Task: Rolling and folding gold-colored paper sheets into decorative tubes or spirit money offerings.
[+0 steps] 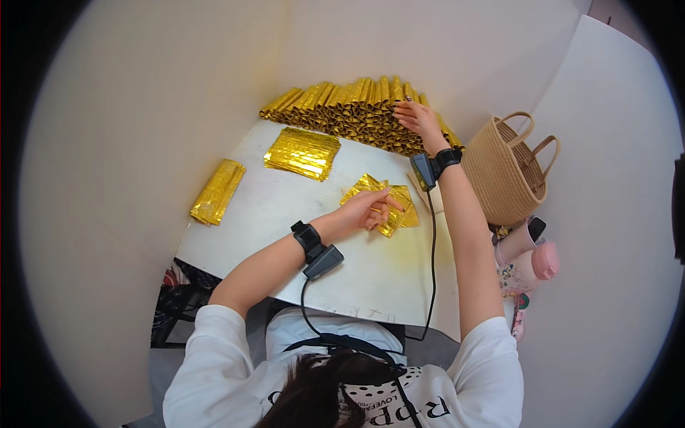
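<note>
My left hand (365, 212) hovers over or rests on a few loose gold foil paper sheets (389, 227) on the white table. Its fingers are apart, with the index finger stretched to the right and nothing visible in them. Farther off, my right hand (421, 123) reaches to the right part of a large pile of gold paper rolls (335, 107), stacked with their open ends toward me. The right fingers are stretched out against the pile and show no separate roll in them. Each wrist wears a black strap with a dark box.
A flat stack of gold foil sheets (303, 153) lies left of centre, and a folded gold bundle (218, 192) at the table's left edge. On the right stand a woven basket (499, 171) and a pink-lidded bottle (529, 269). Pale walls (164, 93) enclose the table (246, 246). Cables hang from both wrists.
</note>
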A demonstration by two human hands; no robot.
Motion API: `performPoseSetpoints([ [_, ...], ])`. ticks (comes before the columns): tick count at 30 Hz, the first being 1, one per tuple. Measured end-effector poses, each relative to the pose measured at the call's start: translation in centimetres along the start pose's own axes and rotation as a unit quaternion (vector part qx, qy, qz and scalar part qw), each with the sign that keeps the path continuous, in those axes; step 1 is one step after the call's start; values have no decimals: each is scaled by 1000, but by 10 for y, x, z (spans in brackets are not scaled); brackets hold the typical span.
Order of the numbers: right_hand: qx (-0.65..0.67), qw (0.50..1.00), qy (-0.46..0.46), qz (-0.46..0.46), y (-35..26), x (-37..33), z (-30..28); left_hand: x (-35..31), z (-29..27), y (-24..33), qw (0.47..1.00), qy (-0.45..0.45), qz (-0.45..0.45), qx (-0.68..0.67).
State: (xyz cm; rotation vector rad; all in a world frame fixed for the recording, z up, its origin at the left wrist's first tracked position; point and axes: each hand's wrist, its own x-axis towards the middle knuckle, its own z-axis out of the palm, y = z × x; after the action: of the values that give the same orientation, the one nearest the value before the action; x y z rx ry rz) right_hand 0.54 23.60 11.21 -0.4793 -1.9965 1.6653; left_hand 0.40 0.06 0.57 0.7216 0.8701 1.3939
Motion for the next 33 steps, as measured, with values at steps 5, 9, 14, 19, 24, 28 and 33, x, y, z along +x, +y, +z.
performPoseSetpoints([
  [5, 1, 999, 53, -1, -1, 8, -4, 0, 3, -2, 1000, 3, 10, 9],
  [9, 7, 1000, -1, 12, -4, 4, 1, -4, 2, -3, 1000, 6, 16, 12],
  [14, -7, 996, -83, 24, -8, 4, 10, -5, 4, -1, 1000, 21, 6, 20],
  [19, -9, 997, -74, 14, -5, 2, 10, -3, 6, -2, 997, -27, 53, 45],
  [24, -223, 940, -259, -8, 7, -27, 1, -7, -2, 16, 984, 88, 154, -1],
  [28, -436, 808, -380, -111, 27, -65, 4, -8, -29, 24, 954, 188, 234, 23],
  [33, -444, 810, -369, -100, 39, -98, 16, -5, -52, 29, 935, 227, 261, 83],
])
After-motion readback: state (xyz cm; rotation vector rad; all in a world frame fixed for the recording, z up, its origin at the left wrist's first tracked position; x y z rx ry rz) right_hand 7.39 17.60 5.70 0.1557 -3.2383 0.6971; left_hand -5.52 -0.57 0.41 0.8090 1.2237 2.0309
